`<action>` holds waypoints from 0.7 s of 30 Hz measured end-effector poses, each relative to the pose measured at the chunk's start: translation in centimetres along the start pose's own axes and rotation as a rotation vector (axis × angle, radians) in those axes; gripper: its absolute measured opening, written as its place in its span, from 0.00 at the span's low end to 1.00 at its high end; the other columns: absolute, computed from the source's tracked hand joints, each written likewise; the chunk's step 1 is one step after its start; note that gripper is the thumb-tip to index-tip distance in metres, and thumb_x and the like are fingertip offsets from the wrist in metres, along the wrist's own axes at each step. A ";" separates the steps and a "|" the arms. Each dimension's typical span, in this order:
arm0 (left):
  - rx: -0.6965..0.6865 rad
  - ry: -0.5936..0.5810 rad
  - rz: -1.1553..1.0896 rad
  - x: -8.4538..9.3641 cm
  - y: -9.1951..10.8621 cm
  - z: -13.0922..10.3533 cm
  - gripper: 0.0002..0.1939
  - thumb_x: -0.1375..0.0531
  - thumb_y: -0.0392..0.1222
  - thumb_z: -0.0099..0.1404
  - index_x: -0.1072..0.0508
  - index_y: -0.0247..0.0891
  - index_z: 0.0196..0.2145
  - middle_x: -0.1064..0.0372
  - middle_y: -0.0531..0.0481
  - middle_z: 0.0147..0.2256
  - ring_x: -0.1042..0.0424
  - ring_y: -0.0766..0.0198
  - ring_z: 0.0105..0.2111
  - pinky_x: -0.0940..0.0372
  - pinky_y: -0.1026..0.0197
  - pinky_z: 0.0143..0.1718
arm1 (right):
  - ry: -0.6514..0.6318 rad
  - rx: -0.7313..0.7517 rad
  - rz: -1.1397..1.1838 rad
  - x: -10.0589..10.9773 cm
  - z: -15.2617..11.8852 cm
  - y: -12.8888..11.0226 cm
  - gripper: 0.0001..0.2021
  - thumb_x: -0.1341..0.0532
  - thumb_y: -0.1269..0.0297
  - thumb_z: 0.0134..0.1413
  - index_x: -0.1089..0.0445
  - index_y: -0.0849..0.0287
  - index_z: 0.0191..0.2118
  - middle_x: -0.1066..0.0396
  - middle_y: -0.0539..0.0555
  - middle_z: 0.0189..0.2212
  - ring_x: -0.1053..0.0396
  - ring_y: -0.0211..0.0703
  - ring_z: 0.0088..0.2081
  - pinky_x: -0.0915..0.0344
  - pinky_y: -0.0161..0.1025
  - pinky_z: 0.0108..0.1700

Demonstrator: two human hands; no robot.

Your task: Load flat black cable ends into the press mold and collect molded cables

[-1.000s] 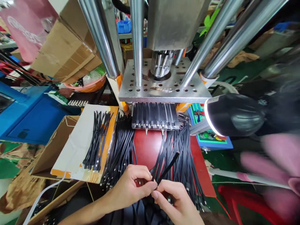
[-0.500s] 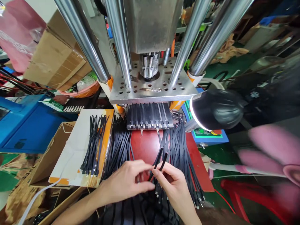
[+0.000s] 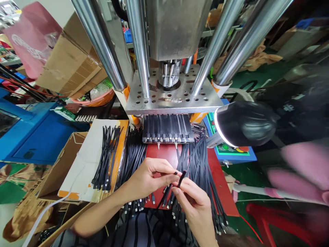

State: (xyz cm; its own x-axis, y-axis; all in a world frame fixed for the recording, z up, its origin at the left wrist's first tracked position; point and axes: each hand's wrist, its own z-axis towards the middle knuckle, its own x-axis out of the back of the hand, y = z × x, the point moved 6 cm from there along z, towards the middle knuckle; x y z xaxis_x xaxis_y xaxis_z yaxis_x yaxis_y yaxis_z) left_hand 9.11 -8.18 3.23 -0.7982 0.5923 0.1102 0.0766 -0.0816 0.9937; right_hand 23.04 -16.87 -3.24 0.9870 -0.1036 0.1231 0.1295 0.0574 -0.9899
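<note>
My left hand (image 3: 151, 175) pinches the tip of a black flat cable (image 3: 176, 173) between thumb and index finger. Close beside it, my right hand (image 3: 194, 200) is closed on another black flat cable end (image 3: 182, 178) that sticks up past the fingertips. Whether both ends belong to one cable cannot be seen. Under the right hand hang several black cables with small metal plugs (image 3: 175, 212). Just beyond the hands, a black metal fixture (image 3: 167, 127) holds a row of cables, their plugs along its front edge.
Over the fixture stands a press with a drilled steel plate (image 3: 174, 107). Cable bundles flank the red board (image 3: 159, 154). More cables lie on a white board (image 3: 84, 154) at left. A black lamp (image 3: 246, 123) and a blurred pink fan (image 3: 303, 171) are at right.
My left hand has moved up and right and now pinches one of the two cable ends that stood in my right hand. The whole view has shifted slightly.
</note>
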 end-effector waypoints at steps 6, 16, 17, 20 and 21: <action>-0.070 -0.013 0.019 -0.3 0.6 -0.1 0.11 0.34 0.46 0.70 0.15 0.36 0.37 0.24 0.46 0.33 0.26 0.66 0.32 0.32 0.65 0.35 | -0.076 0.050 -0.014 -1.1 1.0 -1.4 0.12 0.38 0.62 0.68 0.25 0.56 0.30 0.33 0.50 0.27 0.36 0.38 0.29 0.39 0.35 0.31; -0.226 0.229 0.372 3.5 0.0 7.8 0.10 0.37 0.39 0.71 0.21 0.34 0.32 0.30 0.52 0.29 0.33 0.68 0.27 0.38 0.64 0.31 | -0.476 -0.010 -0.275 0.3 -0.4 -0.1 0.17 0.41 0.58 0.70 0.36 0.57 0.28 0.35 0.48 0.26 0.37 0.37 0.29 0.40 0.34 0.32; -0.246 0.235 0.454 3.7 -0.6 9.3 0.10 0.37 0.39 0.71 0.21 0.34 0.31 0.30 0.52 0.30 0.33 0.68 0.27 0.38 0.64 0.32 | -0.498 0.048 -0.323 1.6 1.2 -1.1 0.17 0.41 0.57 0.71 0.35 0.57 0.28 0.35 0.48 0.27 0.37 0.38 0.29 0.41 0.35 0.32; -0.228 0.275 0.624 4.1 -2.6 13.6 0.12 0.38 0.37 0.70 0.23 0.35 0.27 0.28 0.51 0.28 0.30 0.66 0.28 0.35 0.62 0.36 | -0.398 0.198 -0.433 5.6 8.7 -3.3 0.18 0.41 0.53 0.70 0.32 0.57 0.28 0.36 0.49 0.27 0.38 0.40 0.31 0.41 0.38 0.35; -0.204 0.300 0.641 4.3 -3.0 14.7 0.13 0.39 0.36 0.70 0.24 0.35 0.27 0.28 0.51 0.26 0.28 0.65 0.28 0.33 0.62 0.37 | -0.346 0.220 -0.435 6.5 11.4 -3.4 0.19 0.40 0.50 0.68 0.33 0.56 0.28 0.36 0.49 0.27 0.38 0.40 0.31 0.40 0.38 0.36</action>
State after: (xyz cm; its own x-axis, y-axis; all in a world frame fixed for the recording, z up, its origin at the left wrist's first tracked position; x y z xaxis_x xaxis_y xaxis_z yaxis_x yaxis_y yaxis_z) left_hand 14.19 6.39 0.99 -0.7653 0.1358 0.6292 0.4939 -0.5030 0.7093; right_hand 30.11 -6.43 1.75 0.8077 0.1639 0.5663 0.5093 0.2900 -0.8103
